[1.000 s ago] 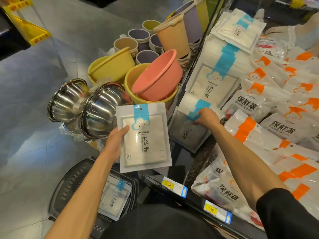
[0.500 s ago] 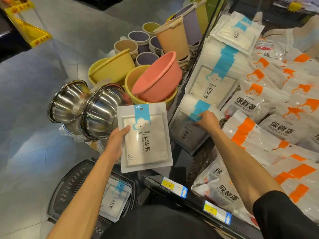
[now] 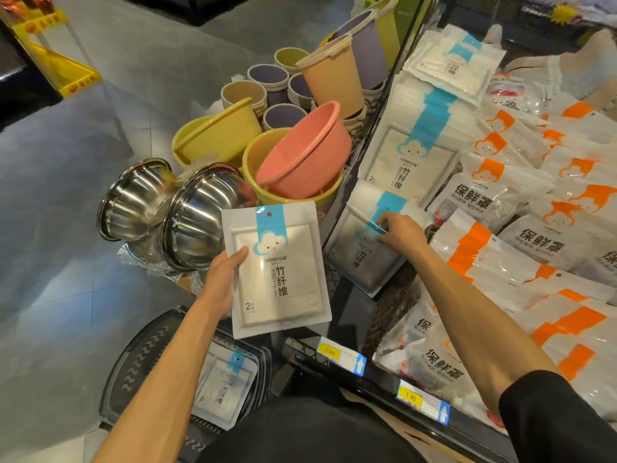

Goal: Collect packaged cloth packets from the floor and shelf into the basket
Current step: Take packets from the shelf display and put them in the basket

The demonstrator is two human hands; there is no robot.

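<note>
Cloth packet (image 3: 277, 272), white with a blue strip and a cloud face, is held upright in the air near the middle of the scene, above the far right corner of the basket (image 3: 133, 359). The left hand (image 3: 222, 279) has its grip clamped on the packet's left edge, with the thumb across the front and the fingers behind. A second packet (image 3: 223, 385) lies flat inside the basket, which sits on the floor at the near left.

To the right, the right hand (image 3: 402, 233) is on the shelf (image 3: 380, 384). Its grip is curled over the top of a shelf packet (image 3: 362, 259) at the blue strip. This packet leans at the near end of a row of like packets (image 3: 414, 162) running to the far side. Orange-striped bags (image 3: 521, 248) fill the shelf further right. Left of the shelf are steel bowls (image 3: 193, 222) on their sides and a pink basin (image 3: 307, 152) tilted inside a yellow one.
</note>
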